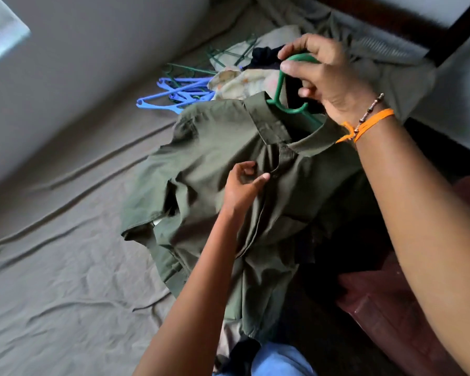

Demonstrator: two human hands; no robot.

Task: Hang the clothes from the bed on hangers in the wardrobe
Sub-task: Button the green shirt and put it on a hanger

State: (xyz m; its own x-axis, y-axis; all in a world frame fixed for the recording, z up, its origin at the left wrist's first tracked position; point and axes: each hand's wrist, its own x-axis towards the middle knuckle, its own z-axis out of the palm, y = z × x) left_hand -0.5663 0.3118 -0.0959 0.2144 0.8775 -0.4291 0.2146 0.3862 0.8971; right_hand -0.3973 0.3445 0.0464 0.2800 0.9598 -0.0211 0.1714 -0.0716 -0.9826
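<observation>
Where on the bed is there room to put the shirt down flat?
The wide stretch of brown bedsheet left of the green shirt, running to the wall, is bare. The far end is crowded: blue hangers, dark green hangers and a heap of clothes lie there. The right hand holds the shirt's green hanger; the left hand pinches its front.

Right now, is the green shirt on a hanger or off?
On: the green hanger runs into the collar of the olive shirt; the right hand grips its hook.
</observation>
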